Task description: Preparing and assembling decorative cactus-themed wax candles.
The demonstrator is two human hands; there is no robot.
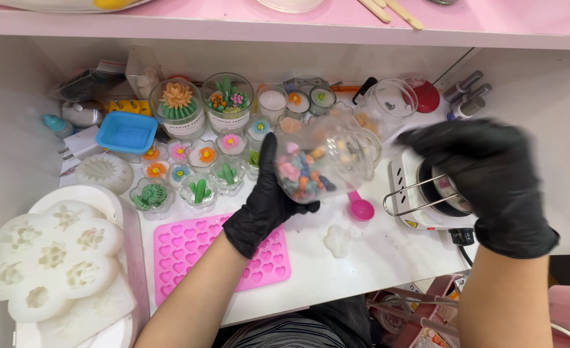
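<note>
Two black-gloved hands work over a white table [336,270] crowded with candle-making bits. From the head camera, the left hand [267,200] is wrapped around the side of a clear glass jar [327,161], fingers curled up its wall, holding it tilted above the table; small coloured wax pieces [304,177], pink, blue and orange, lie heaped against the jar's lower side. The right hand [488,174] is blurred; it hangs over a small white electric hot plate [420,206] at the table's right edge, fingers bent downward, and it seems to grip the rim of a dark pot [443,193] sitting there, though the blur leaves me unsure whether it really has hold. A wire handle [410,190] sticks out left from the pot.

Below the jar, a pink measuring spoon [360,207] and a little white flower-shaped wax piece [337,240] rest on the table. A pink silicone heart mould [195,248] lies under the left forearm. Further left sits a white flower-shaped mould [47,258]. Behind the jar stand small glass cups with wax cactus [200,191] and flower toppings, two taller jar candles [202,100], and a blue square mould [127,132]. A pink shelf [285,22] runs across the top.
</note>
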